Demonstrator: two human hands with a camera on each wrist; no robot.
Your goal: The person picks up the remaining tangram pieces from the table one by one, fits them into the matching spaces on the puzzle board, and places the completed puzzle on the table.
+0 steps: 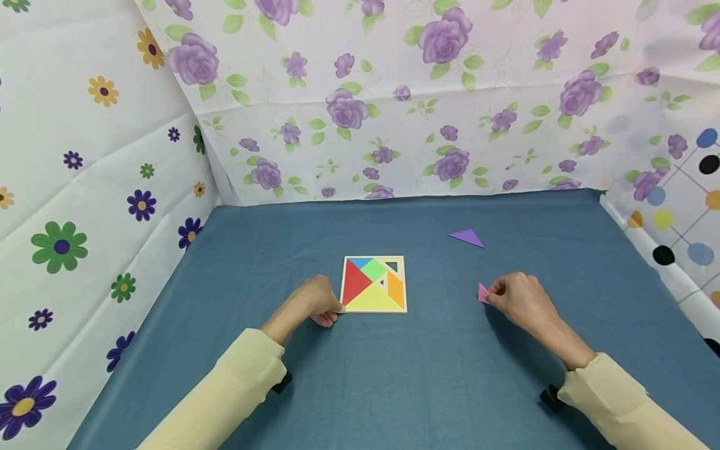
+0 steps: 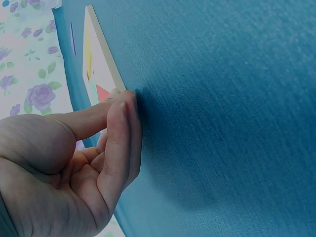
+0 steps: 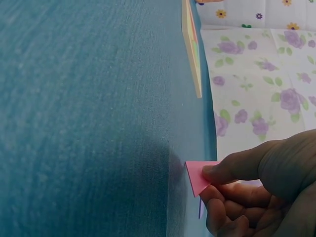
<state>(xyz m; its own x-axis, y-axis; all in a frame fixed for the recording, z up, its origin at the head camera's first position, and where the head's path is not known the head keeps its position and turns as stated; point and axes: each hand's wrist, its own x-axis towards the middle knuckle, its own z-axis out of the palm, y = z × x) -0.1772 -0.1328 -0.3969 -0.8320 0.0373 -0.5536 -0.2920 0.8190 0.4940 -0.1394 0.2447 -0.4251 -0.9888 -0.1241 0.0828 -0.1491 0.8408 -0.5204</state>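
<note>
A square tangram tray (image 1: 375, 311) with a pale wooden rim lies flat on the cloth. In it sit a red triangle (image 1: 354, 281), a yellow triangle (image 1: 373, 300), a green square (image 1: 374, 270), an orange parallelogram (image 1: 396, 290) and a blue piece (image 1: 358, 262). Thumb and fingers of my left hand (image 1: 319, 300) pinch the tray's near left corner, also visible in the left wrist view. Off to the right, my right hand (image 1: 522, 300) holds a small pink triangle (image 3: 195, 174) between thumb and fingertips, tilted up just over the cloth.
A purple triangle (image 1: 469, 237) lies beyond my right hand, right of the tray. Blue-grey cloth (image 1: 377, 381) covers the table. Floral sheets hang behind it (image 1: 382, 94) and along the left side (image 1: 101, 187); a dotted sheet (image 1: 686, 225) stands at right.
</note>
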